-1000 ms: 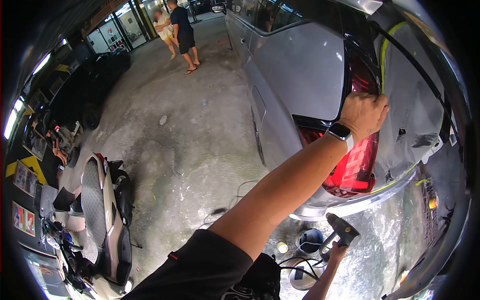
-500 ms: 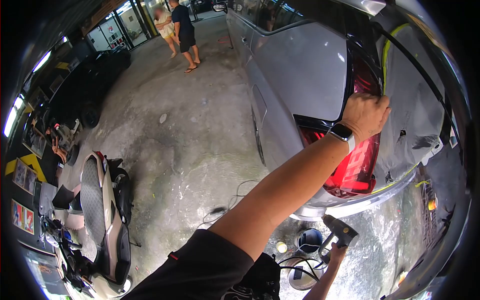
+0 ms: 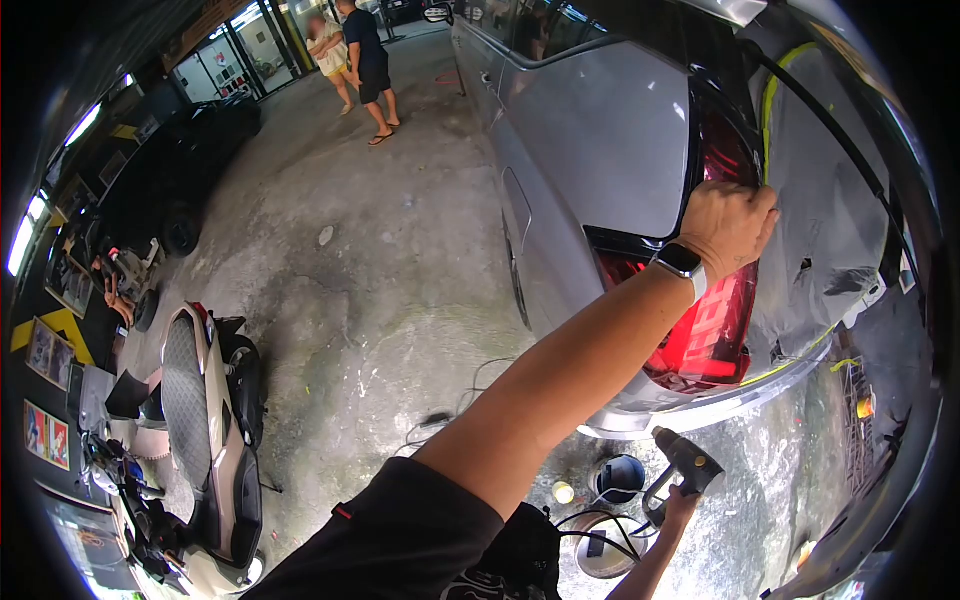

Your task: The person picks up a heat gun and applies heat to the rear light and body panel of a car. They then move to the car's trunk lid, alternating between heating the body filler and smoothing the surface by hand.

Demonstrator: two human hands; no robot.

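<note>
A red tail light (image 3: 712,335) sits on the rear corner of a grey car (image 3: 620,140). My left hand (image 3: 728,225), with a watch (image 3: 680,260) on its wrist, lies over the light's upper half, its fingers curled toward the inner edge. Whatever those fingers grip, if anything, is hidden behind the knuckles. Lower down, my right hand (image 3: 682,508) is closed around the handle of a heat gun (image 3: 693,465). The gun's nozzle points up and left, just below the bumper (image 3: 690,420) and apart from the tail light.
Below the bumper stand a dark bucket (image 3: 619,472) and a pale round container (image 3: 598,560), with cables nearby. A scooter (image 3: 205,430) is parked at left, and a dark car (image 3: 170,170) stands behind it. Two people (image 3: 368,70) stand at the back. A raised tailgate strut (image 3: 830,115) hangs at right.
The heat gun in my right hand has shifted slightly right. My left hand has moved very slightly left and stays on the tail light.
</note>
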